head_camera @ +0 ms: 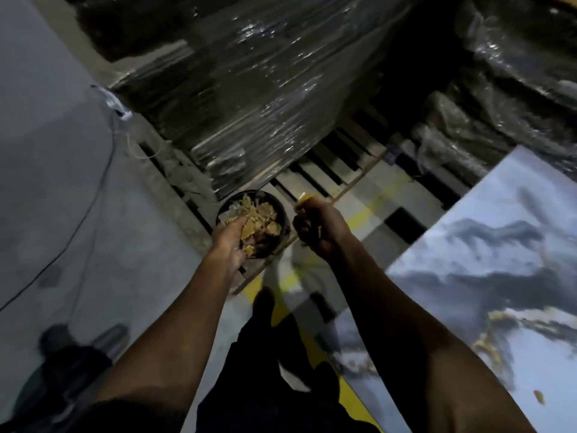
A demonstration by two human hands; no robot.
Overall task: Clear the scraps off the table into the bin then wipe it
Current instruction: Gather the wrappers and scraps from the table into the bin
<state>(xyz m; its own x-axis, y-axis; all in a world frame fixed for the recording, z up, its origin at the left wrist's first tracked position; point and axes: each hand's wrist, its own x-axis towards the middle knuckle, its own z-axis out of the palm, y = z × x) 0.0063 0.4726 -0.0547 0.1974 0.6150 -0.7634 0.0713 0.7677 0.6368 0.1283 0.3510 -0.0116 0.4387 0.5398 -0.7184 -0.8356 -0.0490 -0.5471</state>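
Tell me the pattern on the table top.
The table top has a marbled pattern, pale blue-white with dark grey swirls and tan streaks, seen in the head view.

Round black bin [282, 214] on floor, scraps [259, 214] inside, left of marble-patterned table [487, 276]; wooden pallet [327, 170] with plastic-wrapped stack [249, 98] behind bin; crumbs [487, 346] on table's near edge.

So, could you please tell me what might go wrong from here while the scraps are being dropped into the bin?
The left hand releases scraps at the rim of the small black bin, so pieces may fall onto the floor. The right hand, gripping a yellowish scrap, is beside the bin, not over it.
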